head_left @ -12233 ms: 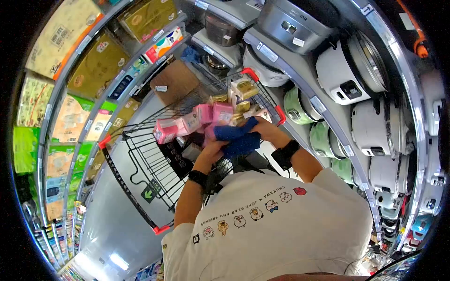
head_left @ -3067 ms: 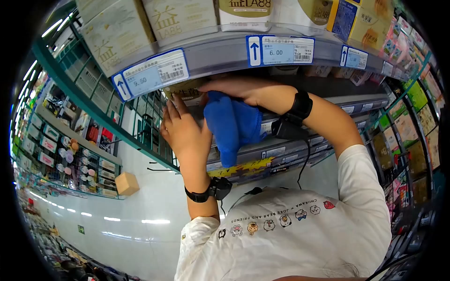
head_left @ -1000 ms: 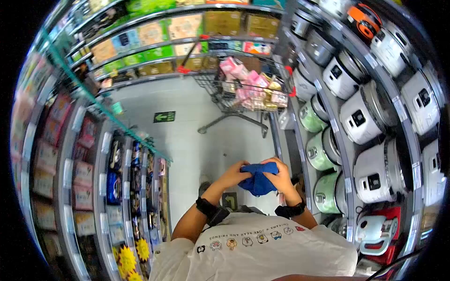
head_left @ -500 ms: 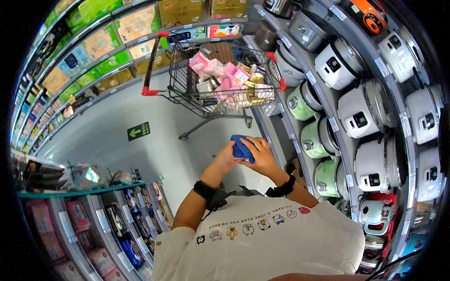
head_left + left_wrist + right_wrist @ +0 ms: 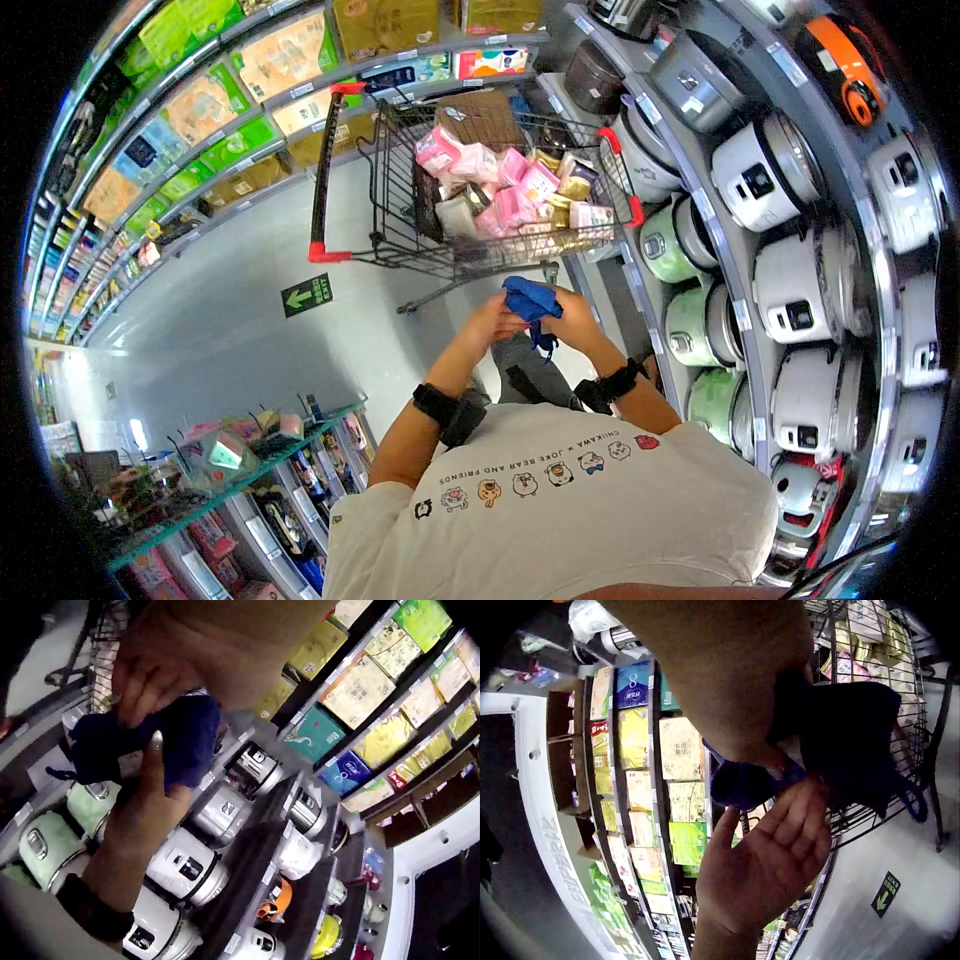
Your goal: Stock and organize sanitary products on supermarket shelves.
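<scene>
In front of the body, a bunched blue cloth [image 5: 530,298] with a thin loop hanging below it sits between both hands. My right hand [image 5: 570,320] grips the cloth from the right; in the left wrist view its thumb [image 5: 154,761] presses on the dark blue fabric [image 5: 191,739]. My left hand [image 5: 488,325] is at the cloth's left side. Its palm [image 5: 757,877] faces the camera in the right wrist view, thumb apart and fingers fairly straight, their tips at the cloth. Beyond the hands stands a wire shopping cart [image 5: 400,240] holding several pink and gold packs [image 5: 515,205].
Rice cookers [image 5: 765,180] line the grey shelves on the right, close to the right arm. Tissue packs [image 5: 290,50] fill the shelves at the far left. A green exit sign [image 5: 306,295] lies on the floor. A shelf with a green edge [image 5: 250,480] stands at lower left.
Seconds ago the hands were in a shelf with the blue cloth; the person then turned to the cart, now nearer. Since half a second ago, the cloth has loosened, its loop hanging, the left fingers straighter.
</scene>
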A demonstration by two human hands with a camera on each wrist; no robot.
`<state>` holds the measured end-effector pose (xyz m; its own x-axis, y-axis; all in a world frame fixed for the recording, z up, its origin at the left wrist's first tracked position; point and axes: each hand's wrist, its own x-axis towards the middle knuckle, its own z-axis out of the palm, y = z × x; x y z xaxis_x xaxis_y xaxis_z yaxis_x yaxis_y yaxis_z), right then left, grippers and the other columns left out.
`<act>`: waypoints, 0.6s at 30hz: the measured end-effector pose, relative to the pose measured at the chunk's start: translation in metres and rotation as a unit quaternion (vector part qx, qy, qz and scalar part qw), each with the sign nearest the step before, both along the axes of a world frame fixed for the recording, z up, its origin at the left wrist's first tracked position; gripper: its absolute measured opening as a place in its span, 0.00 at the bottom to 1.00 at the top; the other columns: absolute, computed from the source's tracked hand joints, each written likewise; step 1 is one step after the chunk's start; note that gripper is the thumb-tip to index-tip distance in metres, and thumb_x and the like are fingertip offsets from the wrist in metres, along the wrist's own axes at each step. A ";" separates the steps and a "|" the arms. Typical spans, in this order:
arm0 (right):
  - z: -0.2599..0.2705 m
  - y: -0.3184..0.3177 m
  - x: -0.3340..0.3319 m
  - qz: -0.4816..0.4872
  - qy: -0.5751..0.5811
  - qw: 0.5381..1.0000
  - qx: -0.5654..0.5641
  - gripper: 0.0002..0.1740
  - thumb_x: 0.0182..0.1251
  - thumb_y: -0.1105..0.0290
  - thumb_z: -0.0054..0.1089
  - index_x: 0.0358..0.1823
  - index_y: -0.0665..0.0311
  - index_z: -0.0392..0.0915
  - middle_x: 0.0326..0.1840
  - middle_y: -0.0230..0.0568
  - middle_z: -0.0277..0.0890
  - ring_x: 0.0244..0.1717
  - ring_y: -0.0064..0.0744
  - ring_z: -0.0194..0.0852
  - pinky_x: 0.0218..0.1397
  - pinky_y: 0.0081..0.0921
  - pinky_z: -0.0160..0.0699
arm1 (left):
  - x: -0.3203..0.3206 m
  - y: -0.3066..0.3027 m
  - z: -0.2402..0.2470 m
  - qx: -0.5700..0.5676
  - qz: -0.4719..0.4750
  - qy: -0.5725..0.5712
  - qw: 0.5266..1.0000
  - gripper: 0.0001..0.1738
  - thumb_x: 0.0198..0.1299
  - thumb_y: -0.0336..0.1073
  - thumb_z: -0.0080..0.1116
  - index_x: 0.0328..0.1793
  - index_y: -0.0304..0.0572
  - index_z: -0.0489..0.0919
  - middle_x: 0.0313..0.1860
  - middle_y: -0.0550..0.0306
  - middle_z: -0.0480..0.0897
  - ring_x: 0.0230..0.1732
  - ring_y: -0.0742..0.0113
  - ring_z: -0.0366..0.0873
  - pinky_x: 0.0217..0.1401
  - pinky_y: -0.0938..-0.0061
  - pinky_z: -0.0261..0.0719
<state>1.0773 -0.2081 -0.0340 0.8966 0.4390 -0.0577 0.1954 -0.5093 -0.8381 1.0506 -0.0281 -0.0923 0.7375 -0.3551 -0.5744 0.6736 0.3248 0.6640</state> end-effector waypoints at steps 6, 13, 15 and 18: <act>-0.067 0.002 0.123 -0.057 0.058 0.982 0.172 0.21 0.54 0.78 0.60 0.52 0.69 0.73 0.42 0.36 0.78 0.41 0.22 0.73 0.48 0.23 0.72 | 0.108 0.025 -0.018 -0.001 0.037 -0.034 0.999 0.30 0.64 0.57 0.35 0.53 0.40 0.75 0.44 0.52 0.82 0.46 0.64 0.78 0.52 0.71 0.70; -0.116 0.039 0.280 -0.078 0.569 0.767 0.285 0.13 0.60 0.70 0.58 0.46 0.66 0.75 0.42 0.36 0.78 0.42 0.26 0.78 0.47 0.26 0.78 | 0.221 0.059 -0.117 0.208 0.152 -0.015 0.966 0.22 0.64 0.48 0.43 0.53 0.39 0.73 0.43 0.53 0.78 0.45 0.63 0.74 0.46 0.68 0.72; -0.185 0.035 0.308 0.039 0.636 0.731 0.245 0.17 0.59 0.76 0.56 0.51 0.63 0.72 0.44 0.35 0.77 0.45 0.25 0.76 0.52 0.23 0.75 | 0.230 0.079 -0.176 0.349 0.127 -0.029 0.928 0.18 0.63 0.48 0.45 0.44 0.41 0.74 0.36 0.56 0.75 0.39 0.64 0.72 0.39 0.69 0.70; -0.265 0.020 0.311 0.279 0.275 0.919 0.030 0.29 0.49 0.87 0.52 0.57 0.63 0.68 0.55 0.41 0.70 0.57 0.33 0.68 0.61 0.27 0.65 | 0.218 0.086 -0.137 0.252 0.243 0.129 0.928 0.17 0.62 0.48 0.45 0.33 0.43 0.72 0.23 0.60 0.68 0.23 0.69 0.63 0.27 0.70 0.63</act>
